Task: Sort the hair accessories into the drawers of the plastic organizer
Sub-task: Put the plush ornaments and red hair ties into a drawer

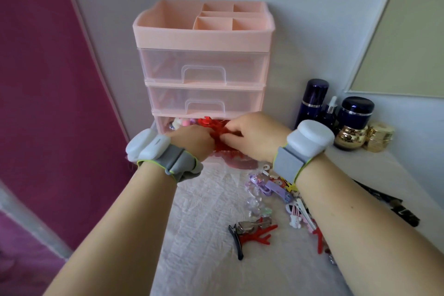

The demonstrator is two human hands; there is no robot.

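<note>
Head view: pink plastic organizer stood against the wall, bottom drawer pulled out. Left hand and right hand both pinched a red coral-shaped accessory over that drawer. Loose clips lay on the cloth, near. Advised: lower it flat, release both pinches inside the drawer walls, avoid snagging branches

This looks like a home dressing or vanity corner. A pink plastic organizer with clear drawers stands against a pale wall at the centre; dark cosmetic bottles and gold jars cluster at the right, and hair clips lie scattered on a white cloth-covered tabletop at the lower centre.
</note>
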